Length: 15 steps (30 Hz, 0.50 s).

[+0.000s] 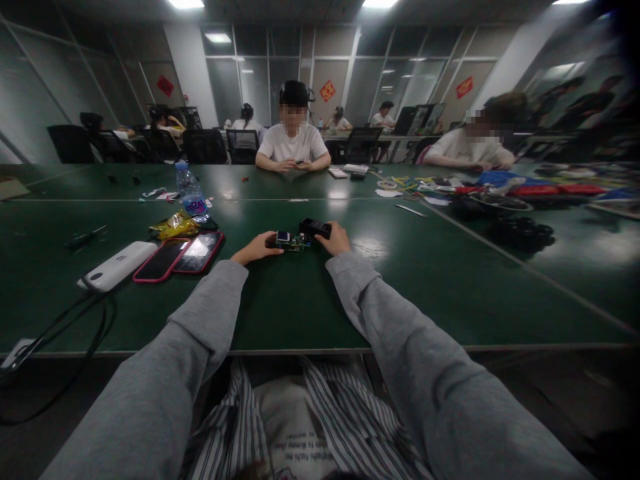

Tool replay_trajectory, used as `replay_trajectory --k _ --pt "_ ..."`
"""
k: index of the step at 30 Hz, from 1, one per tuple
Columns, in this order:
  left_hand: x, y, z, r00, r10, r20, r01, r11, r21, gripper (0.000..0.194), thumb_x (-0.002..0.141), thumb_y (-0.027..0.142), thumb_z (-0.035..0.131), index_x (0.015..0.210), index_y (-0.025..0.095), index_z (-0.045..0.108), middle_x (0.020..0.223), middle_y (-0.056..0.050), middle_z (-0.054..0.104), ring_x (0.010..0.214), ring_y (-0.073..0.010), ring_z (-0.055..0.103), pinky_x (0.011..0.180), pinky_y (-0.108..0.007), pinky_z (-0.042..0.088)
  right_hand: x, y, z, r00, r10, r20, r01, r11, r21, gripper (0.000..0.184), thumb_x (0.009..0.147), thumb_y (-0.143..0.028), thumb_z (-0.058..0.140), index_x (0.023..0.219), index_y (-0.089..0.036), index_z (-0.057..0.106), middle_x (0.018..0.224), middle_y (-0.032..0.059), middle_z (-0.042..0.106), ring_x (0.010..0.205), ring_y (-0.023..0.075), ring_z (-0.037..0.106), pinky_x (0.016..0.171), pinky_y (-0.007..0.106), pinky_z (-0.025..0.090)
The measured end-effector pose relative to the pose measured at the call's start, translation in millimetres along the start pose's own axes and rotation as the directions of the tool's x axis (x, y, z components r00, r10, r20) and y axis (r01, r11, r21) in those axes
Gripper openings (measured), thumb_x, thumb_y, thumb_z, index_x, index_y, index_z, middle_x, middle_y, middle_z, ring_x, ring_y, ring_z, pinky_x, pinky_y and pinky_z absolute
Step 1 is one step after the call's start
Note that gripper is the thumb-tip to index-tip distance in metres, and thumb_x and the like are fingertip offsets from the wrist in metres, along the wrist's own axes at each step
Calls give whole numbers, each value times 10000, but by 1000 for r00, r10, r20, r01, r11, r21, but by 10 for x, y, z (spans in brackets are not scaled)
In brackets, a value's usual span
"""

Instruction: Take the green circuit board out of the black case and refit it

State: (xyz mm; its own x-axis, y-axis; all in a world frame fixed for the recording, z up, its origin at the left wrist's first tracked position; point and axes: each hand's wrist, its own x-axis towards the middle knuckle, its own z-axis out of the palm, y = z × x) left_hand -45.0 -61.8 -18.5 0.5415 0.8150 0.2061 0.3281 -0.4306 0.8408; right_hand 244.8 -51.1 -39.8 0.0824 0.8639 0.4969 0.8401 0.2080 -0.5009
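Glossy green tabletop (425, 283) beneath our grip. Our right hand (336, 240) holds a black rectangular plastic-looking casing (319, 229); just leftward, our left hand (256, 248) pinches a green circuit board (296, 246). Seemingly mid-handling; next move calls for steadiness.

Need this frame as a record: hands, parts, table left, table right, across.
left_hand: left hand holding circuit board with small screen
right_hand: right hand holding black case
parts: board and case side by side; whether joined, cannot tell
table_left: clear bottle, yellow packet, two phones, white power bank
table_right: pen-like stick, dark bundle
across: seated person in white shirt
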Motion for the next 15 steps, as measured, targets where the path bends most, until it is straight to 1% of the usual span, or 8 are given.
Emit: replay_trajectory --k 7,15 --pt "17 -48 -8 1000 11 7 -11 1000 5 570 687 273 779 1191 140 547 1252 -147 609 1155 -266 584 1004 -471 428 -6 0 5 1000 -6 4 7 1000 -22 503 745 -387 692 1163 -184 499 1122 153 608 1030 334 569 860 485 469" --pt "23 -76 -10 1000 20 7 -20 1000 2 578 693 278 769 1208 139 548 1264 -156 602 1161 -271 581 1009 -483 418 -3 -4 3 1000 -7 13 8 999 -35 512 754 -392 681 1176 -169 496 1128 166 609 1046 340 569 862 486 474"
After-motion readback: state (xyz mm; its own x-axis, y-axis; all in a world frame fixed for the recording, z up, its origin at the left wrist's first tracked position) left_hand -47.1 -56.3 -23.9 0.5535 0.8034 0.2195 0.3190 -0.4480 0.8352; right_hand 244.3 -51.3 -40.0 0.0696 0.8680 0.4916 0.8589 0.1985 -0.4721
